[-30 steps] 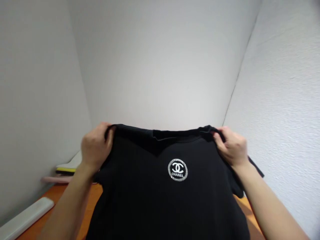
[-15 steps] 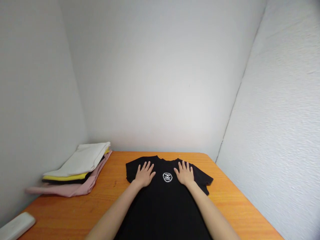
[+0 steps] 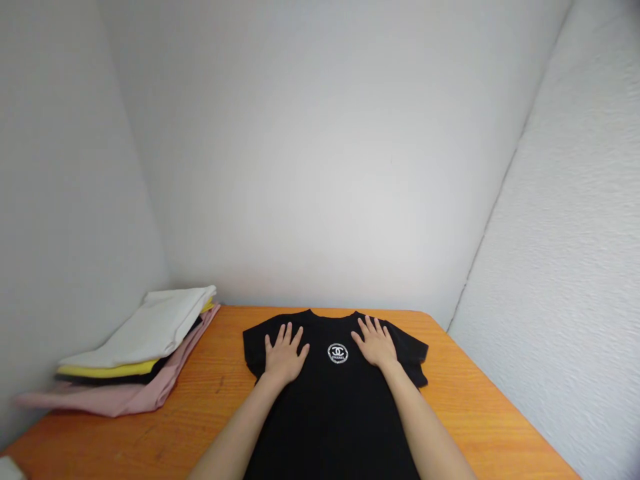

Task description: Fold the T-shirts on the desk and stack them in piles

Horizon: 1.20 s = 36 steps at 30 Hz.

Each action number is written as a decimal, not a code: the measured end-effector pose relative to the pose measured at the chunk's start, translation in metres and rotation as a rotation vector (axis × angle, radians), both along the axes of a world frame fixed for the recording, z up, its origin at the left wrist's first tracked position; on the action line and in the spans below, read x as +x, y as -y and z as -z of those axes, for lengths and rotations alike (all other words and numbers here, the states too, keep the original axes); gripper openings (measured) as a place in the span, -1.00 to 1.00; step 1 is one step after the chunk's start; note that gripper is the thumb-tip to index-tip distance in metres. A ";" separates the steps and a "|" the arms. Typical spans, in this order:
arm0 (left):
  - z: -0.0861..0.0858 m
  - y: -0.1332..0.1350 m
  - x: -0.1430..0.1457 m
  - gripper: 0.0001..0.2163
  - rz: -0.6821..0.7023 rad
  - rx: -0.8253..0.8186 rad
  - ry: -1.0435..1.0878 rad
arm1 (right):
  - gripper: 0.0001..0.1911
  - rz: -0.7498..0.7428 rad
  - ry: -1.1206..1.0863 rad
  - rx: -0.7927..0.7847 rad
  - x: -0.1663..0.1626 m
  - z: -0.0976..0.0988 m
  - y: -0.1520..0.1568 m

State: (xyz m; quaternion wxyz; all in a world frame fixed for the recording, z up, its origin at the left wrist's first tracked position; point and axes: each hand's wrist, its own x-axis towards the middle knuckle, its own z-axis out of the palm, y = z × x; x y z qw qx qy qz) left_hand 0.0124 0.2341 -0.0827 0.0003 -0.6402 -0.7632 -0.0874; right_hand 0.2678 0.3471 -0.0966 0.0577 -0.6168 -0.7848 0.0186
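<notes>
A black T-shirt with a round white logo on its chest lies flat, front up, on the orange wooden table. My left hand rests open on the shirt's left shoulder area, fingers spread. To the right of the logo my right hand lies flat on the cloth, also open. Both palms press down on the fabric and hold nothing. Both short sleeves stick out past my hands.
A stack of folded clothes, white on top, then yellow, black and pink, sits at the table's back left corner. White walls close in the table at the back, left and right. A white object's corner shows at bottom left.
One second ago both hands held the shirt up by its shoulders. It now lies on the table with both hands flat on it; since half a second ago they barely moved.
</notes>
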 end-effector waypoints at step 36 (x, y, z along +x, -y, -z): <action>-0.043 0.106 0.005 -0.52 0.243 0.137 -0.213 | -0.19 -0.294 -0.102 0.075 0.064 -0.027 0.179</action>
